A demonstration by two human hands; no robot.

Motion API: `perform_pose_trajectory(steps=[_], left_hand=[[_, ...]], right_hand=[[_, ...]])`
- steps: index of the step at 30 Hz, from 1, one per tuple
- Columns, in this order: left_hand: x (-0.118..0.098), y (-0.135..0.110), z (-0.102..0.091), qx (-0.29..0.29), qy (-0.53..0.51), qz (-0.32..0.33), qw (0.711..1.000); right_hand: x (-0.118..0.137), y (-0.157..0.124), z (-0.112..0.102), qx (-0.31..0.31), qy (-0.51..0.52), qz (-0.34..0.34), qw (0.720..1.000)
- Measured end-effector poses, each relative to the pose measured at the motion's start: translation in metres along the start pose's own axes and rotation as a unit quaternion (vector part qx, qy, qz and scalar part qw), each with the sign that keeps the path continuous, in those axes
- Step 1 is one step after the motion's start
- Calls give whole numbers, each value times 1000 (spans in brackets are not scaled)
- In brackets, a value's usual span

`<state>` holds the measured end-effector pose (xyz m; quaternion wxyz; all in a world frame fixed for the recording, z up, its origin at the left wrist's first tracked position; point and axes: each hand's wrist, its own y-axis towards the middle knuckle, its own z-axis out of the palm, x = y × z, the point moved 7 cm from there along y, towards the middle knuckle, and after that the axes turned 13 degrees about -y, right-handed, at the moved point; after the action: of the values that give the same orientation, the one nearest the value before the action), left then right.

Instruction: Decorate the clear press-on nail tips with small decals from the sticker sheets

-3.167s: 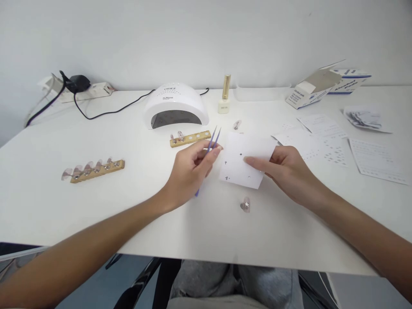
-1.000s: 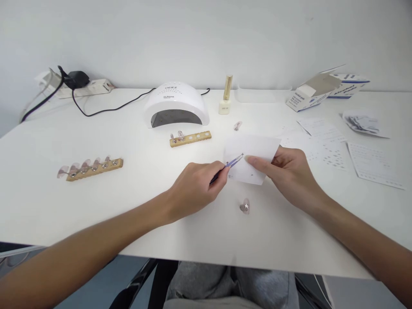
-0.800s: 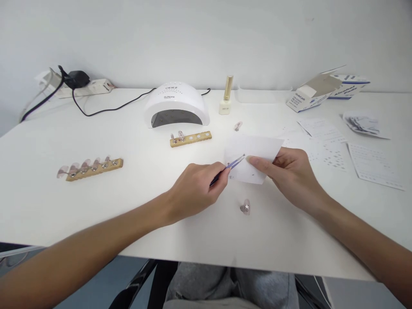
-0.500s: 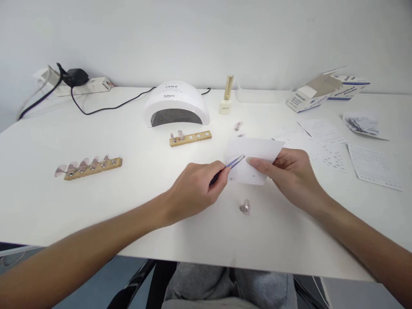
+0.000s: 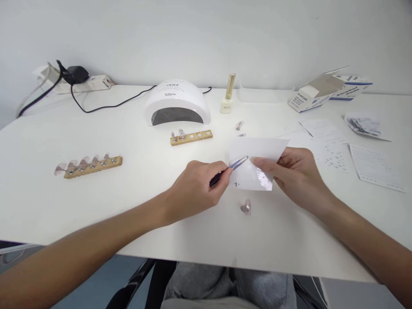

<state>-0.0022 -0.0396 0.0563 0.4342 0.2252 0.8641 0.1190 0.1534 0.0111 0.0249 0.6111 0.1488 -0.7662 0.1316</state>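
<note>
left hand: clenched on the tweezers in a pen grip near the tips, probably for fine control.
tweezers: tips meet on the left half of the sheet, just beside the right forefinger. Too small to tell if anything is pinched.
right hand: grasps the sheet's right edge, forefinger laid across its face toward the tips. My read is that this stops it sliding under the tweezers.
sheet: on the table, glossy at the front, far edge possibly lifted.
nail tip: carries a white star, lies just in front of the sheet, touched by neither hand. Short reach, I'd say.
strip: behind-left of the sheet, near.
lamp, bottle: well behind the sheet, out of the hands' way.
papers: right of the sheet, beyond the right hand.
</note>
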Motion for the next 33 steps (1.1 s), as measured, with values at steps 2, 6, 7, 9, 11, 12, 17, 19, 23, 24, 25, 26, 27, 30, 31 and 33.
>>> perform_pose_trajectory(steps=[2, 6, 7, 9, 11, 12, 17, 19, 23, 24, 25, 26, 27, 30, 31, 33], left_hand=[[-1, 0, 0, 5, 0, -1, 1000], [0, 0, 2, 18, 0, -8, 1000], [0, 0, 3, 21, 0, -5, 1000], [1, -1, 5, 30, 1, 0, 1000], [3, -1, 6, 34, 1, -5, 999], [4, -1, 5, 32, 1, -12, 999], [8, 0, 2, 17, -4, -38, 999], [7, -1, 1, 12, 5, -31, 999], [4, -3, 2, 3, 28, -10, 1000], [4, -3, 2, 3, 31, -7, 999], [4, -3, 3, 2, 34, -5, 999], [3, -3, 3, 2, 35, -2, 999], [3, -3, 3, 1, 37, 0, 999], [2, -2, 3, -5, 41, 10, 999], [2, -2, 3, -5, 42, 13, 999], [2, -2, 3, -6, 42, 15, 999]], right_hand=[[0, 0, 1, -1, 0, -2, 1000], [-1, 0, 0, 0, -7, -3, 1000], [-1, 1, -1, -4, -11, -4, 1000], [-2, 1, -3, -15, -18, -5, 1000], [0, 1, -5, -25, -28, -6, 999], [0, 1, -6, -30, -39, -6, 999], [7, -2, -9, -52, -125, -2, 991], [9, -2, -10, -55, -139, 0, 989], [10, -3, -10, -55, -152, 3, 987], [10, -3, -10, -55, -156, 3, 986], [10, -3, -10, -55, -159, 2, 986], [10, -4, -10, -56, -161, 0, 985], [10, -4, -10, -56, -162, -2, 985], [10, -4, -10, -57, -159, -9, 986], [10, -5, -10, -56, -158, -12, 986], [12, -4, -9, -55, -158, -16, 986]])
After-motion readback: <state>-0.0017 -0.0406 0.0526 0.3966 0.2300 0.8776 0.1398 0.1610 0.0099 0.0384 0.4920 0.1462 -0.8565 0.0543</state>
